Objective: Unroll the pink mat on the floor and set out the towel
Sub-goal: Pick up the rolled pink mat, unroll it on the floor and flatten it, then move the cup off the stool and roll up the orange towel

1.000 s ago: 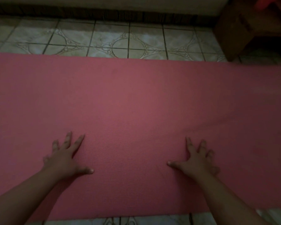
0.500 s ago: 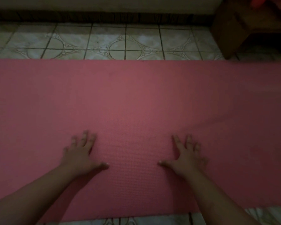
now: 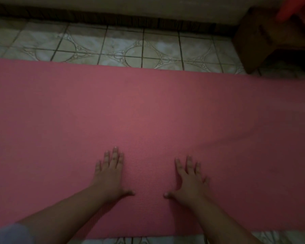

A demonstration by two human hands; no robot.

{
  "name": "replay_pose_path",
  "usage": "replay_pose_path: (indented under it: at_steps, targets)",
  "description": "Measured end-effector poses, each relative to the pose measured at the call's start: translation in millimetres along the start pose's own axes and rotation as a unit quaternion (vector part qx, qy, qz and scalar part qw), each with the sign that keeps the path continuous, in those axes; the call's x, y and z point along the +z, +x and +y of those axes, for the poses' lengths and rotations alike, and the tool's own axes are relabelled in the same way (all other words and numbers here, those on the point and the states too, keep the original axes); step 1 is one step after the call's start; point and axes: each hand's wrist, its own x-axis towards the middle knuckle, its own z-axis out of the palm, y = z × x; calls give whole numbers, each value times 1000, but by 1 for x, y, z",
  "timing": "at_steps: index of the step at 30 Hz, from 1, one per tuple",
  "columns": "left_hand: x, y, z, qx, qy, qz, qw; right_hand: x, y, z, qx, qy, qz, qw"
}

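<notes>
The pink mat (image 3: 148,106) lies unrolled flat across the tiled floor, running past the left and right edges of the view. A shallow ripple crosses its right part. My left hand (image 3: 111,173) rests palm down on the mat near its front edge, fingers spread. My right hand (image 3: 188,180) lies flat beside it, a short gap between the two thumbs. Neither hand holds anything. No towel is in view.
Patterned floor tiles (image 3: 123,48) show beyond the mat, ending at a dark skirting and wall. A brown wooden piece of furniture (image 3: 264,37) stands at the back right, close to the mat's far edge, with something red (image 3: 289,9) on top.
Both hands have slid inward along the mat toward each other; the gap between them is much smaller. The view has tilted slightly, so the mat's far edge sits lower.
</notes>
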Motion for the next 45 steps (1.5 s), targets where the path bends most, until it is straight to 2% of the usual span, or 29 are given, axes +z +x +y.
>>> replay_pose_path:
  at_steps: [8,12,15,18,22,26,34,39,45]
  targets:
    - [-10,-3,7,-14,14,0,1000,3,1,-6,31,-25,10,999]
    - [-37,-28,27,-4,-8,-11,1000,0,-7,-16,60,-42,4,997]
    - [-40,-57,48,20,-49,-22,998,24,-35,-41,114,16,18,993]
    - [-32,-106,63,44,-38,-37,998,45,-99,-51,112,21,-11,993]
    - [-39,-196,79,54,35,-92,994,21,-220,-31,84,26,-44,995]
    - [-69,-304,94,79,66,-117,988,-31,-337,-15,80,46,-54,994]
    - [-197,-513,152,133,101,-166,972,-178,-554,-2,110,95,-16,989]
    - [-273,-601,175,195,121,-150,962,-249,-660,-11,132,141,-14,981]
    - [-333,-672,179,277,161,-89,943,-286,-749,-21,163,195,22,967]
